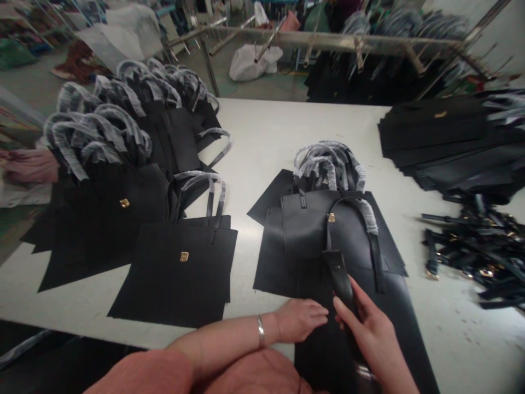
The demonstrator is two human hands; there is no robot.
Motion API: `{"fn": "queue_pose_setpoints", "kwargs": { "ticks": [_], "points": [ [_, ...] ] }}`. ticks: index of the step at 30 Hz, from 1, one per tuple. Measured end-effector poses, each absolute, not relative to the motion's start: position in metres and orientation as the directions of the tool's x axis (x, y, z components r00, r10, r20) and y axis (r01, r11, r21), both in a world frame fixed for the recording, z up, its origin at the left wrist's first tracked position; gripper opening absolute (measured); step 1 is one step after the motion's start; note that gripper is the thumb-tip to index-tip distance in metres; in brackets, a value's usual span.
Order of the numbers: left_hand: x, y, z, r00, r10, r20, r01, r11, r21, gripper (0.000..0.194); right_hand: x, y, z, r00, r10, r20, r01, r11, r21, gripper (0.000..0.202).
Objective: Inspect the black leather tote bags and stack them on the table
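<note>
At the bottom of the frame, right of centre, the right hand point(371, 328) is wrapped around a narrow black leather strap point(342, 279), thumb on top and fingers under it, so the strap runs from the palm up toward the top bag point(311, 230) of a small pile in the middle of the frame. The left hand point(301, 318), with a silver bangle point(260, 331) at the wrist, lies knuckles-up on the bag's lower edge just beside the strap, fingers curled lightly; it presses rather than grips, and nothing is enclosed in it. To handle this strap well, the pressing hand ought to keep the bag flat and square to the table edge while the other feeds the strap straight, without twisting it, toward the gold clasp point(331, 218) near the bag's top; the loose handle point(365, 216) with its paper wrapping crosses that path and could snag. Left of centre a finished-looking bag point(176, 273) lies flat on the white table point(262, 142), with a heap of wrapped-handle bags point(110, 164) beyond it at upper left. At right lie loose straps with buckles point(471, 249), and above them stacked black panels point(447, 137). A metal rack point(328, 38) spans the top.
</note>
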State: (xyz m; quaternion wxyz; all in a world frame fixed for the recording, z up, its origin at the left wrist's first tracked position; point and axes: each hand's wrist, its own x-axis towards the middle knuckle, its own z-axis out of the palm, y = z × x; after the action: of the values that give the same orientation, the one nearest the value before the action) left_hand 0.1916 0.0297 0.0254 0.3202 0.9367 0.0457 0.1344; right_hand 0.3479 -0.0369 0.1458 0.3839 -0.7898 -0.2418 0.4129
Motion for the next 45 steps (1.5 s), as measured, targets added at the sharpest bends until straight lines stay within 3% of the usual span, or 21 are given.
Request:
{"fn": "queue_pose_setpoints", "kwargs": {
  "ticks": [2, 5, 7, 10, 17, 25, 29, 32, 37, 40, 45],
  "points": [
    [0.190, 0.043, 0.033, 0.903, 0.379, 0.200, 0.138, -0.699, 0.701, 0.030, 0.348, -0.055, 0.145, 0.537, 0.656, -0.530, -0.010, -0.623, -0.782, 0.087],
    [0.197, 0.074, 0.043, 0.654, 0.756, -0.004, 0.416, -0.356, 0.837, 0.038, 0.343, -0.075, 0.140, 0.551, 0.604, -0.576, -0.082, -0.648, -0.757, 0.092],
    [0.204, 0.095, 0.047, 0.558, 0.816, -0.151, 0.474, -0.165, 0.865, 0.034, 0.338, -0.083, 0.135, 0.533, 0.602, -0.594, -0.099, -0.653, -0.751, 0.092],
    [0.213, 0.119, 0.049, 0.577, 0.775, -0.257, 0.474, -0.062, 0.878, 0.013, 0.331, -0.086, 0.129, 0.476, 0.632, -0.611, -0.093, -0.655, -0.750, 0.089],
    [0.212, 0.136, 0.044, 0.653, 0.570, -0.498, 0.424, 0.270, 0.865, 0.017, 0.321, -0.073, 0.128, 0.402, 0.705, -0.584, -0.056, -0.618, -0.784, 0.077],
    [0.198, 0.129, 0.063, 0.779, 0.433, -0.454, 0.273, 0.417, 0.867, 0.030, 0.316, -0.058, 0.139, 0.307, 0.729, -0.612, -0.251, -0.558, -0.791, 0.074],
    [0.192, 0.115, 0.063, 0.849, 0.349, -0.397, 0.199, 0.485, 0.851, 0.039, 0.315, -0.053, 0.141, 0.291, 0.797, -0.529, -0.214, -0.485, -0.848, 0.065],
    [0.195, 0.104, 0.053, 0.797, 0.398, -0.453, 0.190, 0.547, 0.815, 0.042, 0.312, -0.047, 0.137, 0.389, 0.783, -0.485, -0.156, -0.462, -0.873, 0.065],
    [0.203, 0.100, 0.043, 0.729, 0.488, -0.481, 0.185, 0.536, 0.824, 0.029, 0.310, -0.050, 0.143, 0.529, 0.768, -0.362, -0.089, -0.374, -0.923, 0.067],
    [0.204, 0.103, 0.045, 0.689, 0.521, -0.503, 0.204, 0.527, 0.825, 0.030, 0.320, -0.067, 0.152, 0.609, 0.711, -0.350, -0.124, -0.351, -0.928, 0.070],
    [0.206, 0.105, 0.048, 0.670, 0.501, -0.549, 0.227, 0.566, 0.793, 0.036, 0.346, -0.105, 0.153, 0.747, 0.436, -0.501, -0.310, -0.439, -0.844, 0.090]
  ]
}}
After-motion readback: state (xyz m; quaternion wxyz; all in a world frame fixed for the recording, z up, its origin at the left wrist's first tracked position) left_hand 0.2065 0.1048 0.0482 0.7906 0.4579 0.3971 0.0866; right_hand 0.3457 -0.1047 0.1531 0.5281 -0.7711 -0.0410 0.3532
